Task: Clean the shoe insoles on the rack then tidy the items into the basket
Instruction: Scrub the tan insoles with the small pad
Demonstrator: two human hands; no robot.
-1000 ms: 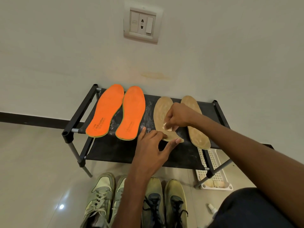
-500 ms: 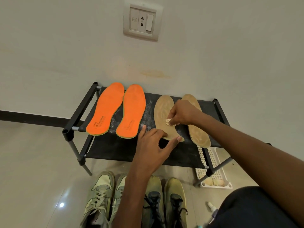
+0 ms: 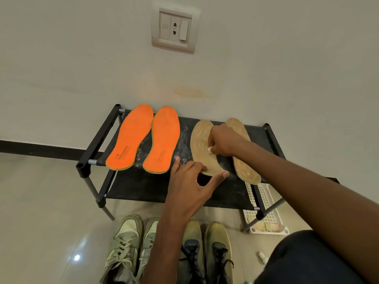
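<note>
hidden: the right hand (image 3: pixel 223 141) covers the middle of the right tan insole (image 3: pixel 244 160) and the inner edge of the left tan insole (image 3: pixel 200 144); the wipe (image 3: pixel 210 149) shows only as a small pale tip under the knuckles, too little to tell what it is made of
cut off: the white basket (image 3: pixel 266 203) sits on the floor behind the rack's right legs, mostly blocked by the frame and the right forearm; a pale lumpy thing lies in its near end, unclear what; a small white bottle (image 3: pixel 262 257) on the floor is half behind a dark-clothed knee; both pairs of shoes run off the bottom edge
hard to read: small print at the heels of the orange insoles (image 3: pixel 141 138), only partly legible
insole axis: all four insoles lie flat on the rack (image 3: pixel 98 144), long axes running front to back, toes toward the wall, heels toward the person; the orange pair on the left half leans slightly, toes tipped right; the tan pair on the right half fans apart, heels splayed
left tan insole: its heel reaches the front edge of the top shelf; whitish streaks on its toe half
right hand: fingers curled, pinching the wipe and pressing it on the left tan insole near its middle
left hand (image 3: pixel 190 181): spread wide, fingertips resting on the heel of the left tan insole, thumb stretched toward the right
shelf cloth: black, dusted with white powder between the pairs
shoes: pale green pair (image 3: pixel 127 242) and olive pair (image 3: pixel 205 247) on the floor, before the rack
</note>
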